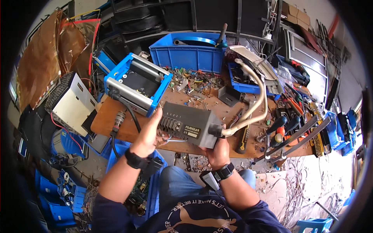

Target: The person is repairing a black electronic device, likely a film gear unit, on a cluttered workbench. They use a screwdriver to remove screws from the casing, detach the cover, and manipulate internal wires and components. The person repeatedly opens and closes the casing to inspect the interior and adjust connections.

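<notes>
Between my two hands is a dark grey box-shaped electrical unit (188, 116), tilted above the near edge of the workbench. It has ribbed slots, a small label plate and a thick beige cable (254, 112) leaving its right end. My left hand (149, 132) grips the unit's left end, fingers partly hidden behind it. Thin loose wires (171, 140) show near those fingers. My right hand (218, 152) supports the lower right corner from below, close to the cable's entry; most of its fingers are hidden under the unit.
A blue-framed metal chassis (138, 83) stands left on the wooden workbench (105, 120). Behind are a blue crate (186, 58) and scattered small parts (190, 83). Pliers and screwdrivers (291, 108) crowd the right side. A black-and-yellow utility knife (243, 139) lies beside my right hand.
</notes>
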Motion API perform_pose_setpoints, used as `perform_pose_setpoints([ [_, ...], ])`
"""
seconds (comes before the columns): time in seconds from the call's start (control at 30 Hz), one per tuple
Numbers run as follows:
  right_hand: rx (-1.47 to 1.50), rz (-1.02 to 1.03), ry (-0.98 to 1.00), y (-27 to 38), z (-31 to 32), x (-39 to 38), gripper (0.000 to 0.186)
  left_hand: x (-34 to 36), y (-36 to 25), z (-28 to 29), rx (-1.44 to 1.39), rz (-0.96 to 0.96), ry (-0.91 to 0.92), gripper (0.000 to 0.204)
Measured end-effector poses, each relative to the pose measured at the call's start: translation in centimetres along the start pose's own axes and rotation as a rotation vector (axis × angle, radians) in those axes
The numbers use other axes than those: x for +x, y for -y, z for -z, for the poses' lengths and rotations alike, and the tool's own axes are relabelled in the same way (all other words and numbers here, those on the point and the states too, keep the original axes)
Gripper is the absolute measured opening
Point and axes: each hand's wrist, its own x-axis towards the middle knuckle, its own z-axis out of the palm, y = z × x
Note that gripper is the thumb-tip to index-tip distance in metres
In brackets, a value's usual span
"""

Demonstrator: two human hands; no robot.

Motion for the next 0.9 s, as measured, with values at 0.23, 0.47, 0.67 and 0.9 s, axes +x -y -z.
perform_pose_setpoints([
  [0.23, -0.337, 0.328, -0.181, 1.2, -0.6, 0.6, 0.049, 3.0, 3.3, -1.1, -0.078, -0.050, -0.088, 0.060],
  [0.47, -0.556, 0.392, -0.293, 0.1, -1.0, -0.5, 0.046, 6.1, 6.7, 1.5, 0.072, 0.141, -0.055, 0.062],
  [0.67, -0.564, 0.449, -0.250, -0.6, -1.1, 0.1, 0.039, 6.3, 5.1, 0.8, 0.137, 0.147, -0.096, 0.061],
  [0.9, -0.188, 0.289, -0.191, -0.3, -4.1, 1.2, 0.040, 10.2, 6.8, 4.7, 0.367, 0.040, -0.042, 0.066],
])
